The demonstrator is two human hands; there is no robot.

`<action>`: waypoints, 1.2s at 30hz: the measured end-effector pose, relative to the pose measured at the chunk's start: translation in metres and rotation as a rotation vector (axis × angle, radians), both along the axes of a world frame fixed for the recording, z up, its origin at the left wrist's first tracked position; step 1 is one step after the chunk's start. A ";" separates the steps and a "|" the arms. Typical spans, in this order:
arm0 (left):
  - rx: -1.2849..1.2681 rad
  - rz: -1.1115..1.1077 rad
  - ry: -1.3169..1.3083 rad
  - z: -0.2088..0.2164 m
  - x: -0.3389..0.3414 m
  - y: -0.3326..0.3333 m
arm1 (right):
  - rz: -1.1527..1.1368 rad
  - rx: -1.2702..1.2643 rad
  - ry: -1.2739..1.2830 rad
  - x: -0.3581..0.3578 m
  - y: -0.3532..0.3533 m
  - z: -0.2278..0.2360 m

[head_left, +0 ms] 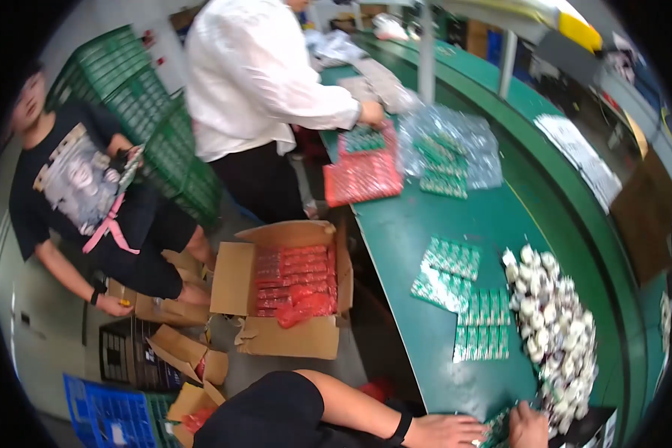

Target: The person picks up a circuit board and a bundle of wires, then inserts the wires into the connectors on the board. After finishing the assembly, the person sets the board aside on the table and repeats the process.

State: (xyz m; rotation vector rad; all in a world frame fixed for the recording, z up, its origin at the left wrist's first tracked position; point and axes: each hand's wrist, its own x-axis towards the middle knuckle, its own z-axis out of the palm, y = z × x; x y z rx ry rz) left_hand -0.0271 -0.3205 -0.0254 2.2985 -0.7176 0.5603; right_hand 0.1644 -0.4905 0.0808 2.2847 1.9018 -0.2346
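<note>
My left hand [449, 431] lies low in the view with its fingers stretched out, touching the edge of a green circuit board panel [494, 431]. Close on its right, my right hand [529, 427] is closed with curled fingers at the same panel; what it pinches is hidden. Further up the bench rest more green circuit board panels [482, 334], some overlapping. Beside my right hand runs a long pile of small white rounded parts with dark bits [556, 328].
The green bench [396, 246] carries red bubble wrap [366, 175] and clear bubble wrap [474, 145] with boards. A white-sleeved person [254, 82] handles boards there. Left stand an open carton [231, 280] of red-wrapped packs, a person in black [89, 172] and green crates [127, 97].
</note>
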 end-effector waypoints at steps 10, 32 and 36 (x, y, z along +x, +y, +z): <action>0.006 -0.022 -0.059 0.003 -0.011 -0.012 | 0.018 -0.224 -0.056 -0.020 0.008 0.038; 0.137 0.033 0.089 0.047 -0.012 0.040 | -0.411 0.914 -0.022 -0.109 -0.008 0.134; 0.163 0.043 0.057 0.026 0.014 0.034 | -0.702 0.944 0.172 -0.143 -0.037 0.046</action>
